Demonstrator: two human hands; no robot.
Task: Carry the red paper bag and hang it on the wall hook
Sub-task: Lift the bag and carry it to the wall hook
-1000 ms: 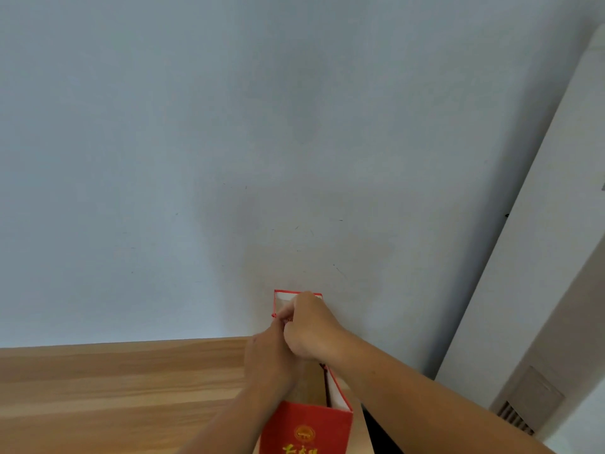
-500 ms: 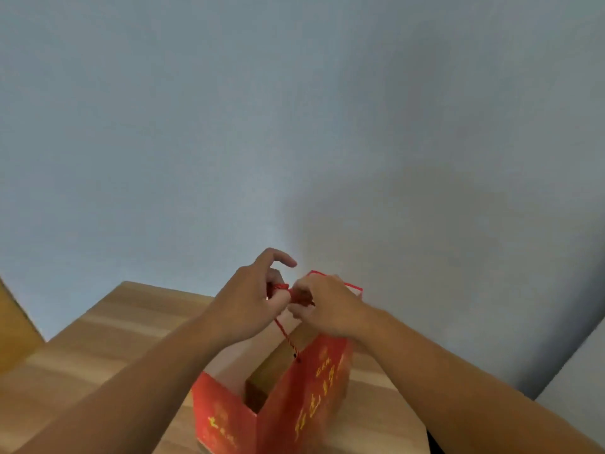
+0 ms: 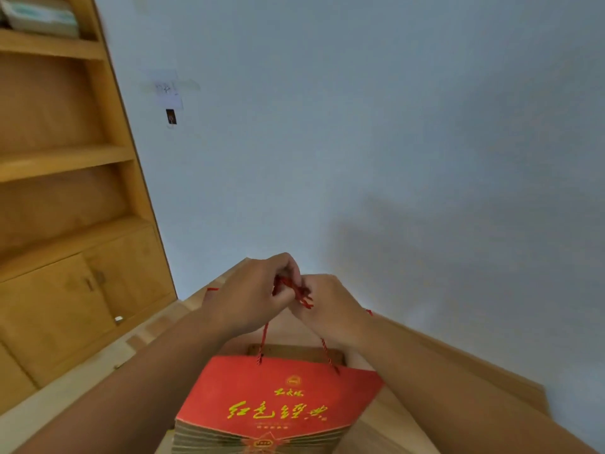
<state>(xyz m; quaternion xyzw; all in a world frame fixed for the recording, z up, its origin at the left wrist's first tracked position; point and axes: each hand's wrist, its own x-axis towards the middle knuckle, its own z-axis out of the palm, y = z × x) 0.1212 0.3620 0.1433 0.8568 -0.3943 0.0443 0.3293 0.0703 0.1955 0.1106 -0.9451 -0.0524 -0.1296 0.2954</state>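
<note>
Both grips are pinching the red cord handles [image 3: 296, 290] together, the left hand [image 3: 252, 298] and right hand [image 3: 330, 306] meeting above the red paper bag [image 3: 281, 407]. The bag is hanging over the wooden table [image 3: 458, 365], near the pale wall [image 3: 360, 126], with a wooden shelf unit [image 3: 65, 191] standing at the left.

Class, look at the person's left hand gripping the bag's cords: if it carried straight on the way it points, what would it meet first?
The left hand points toward the right hand, which it already touches at the red cord handles. Beyond that lies the wall; depth is unclear.
</note>
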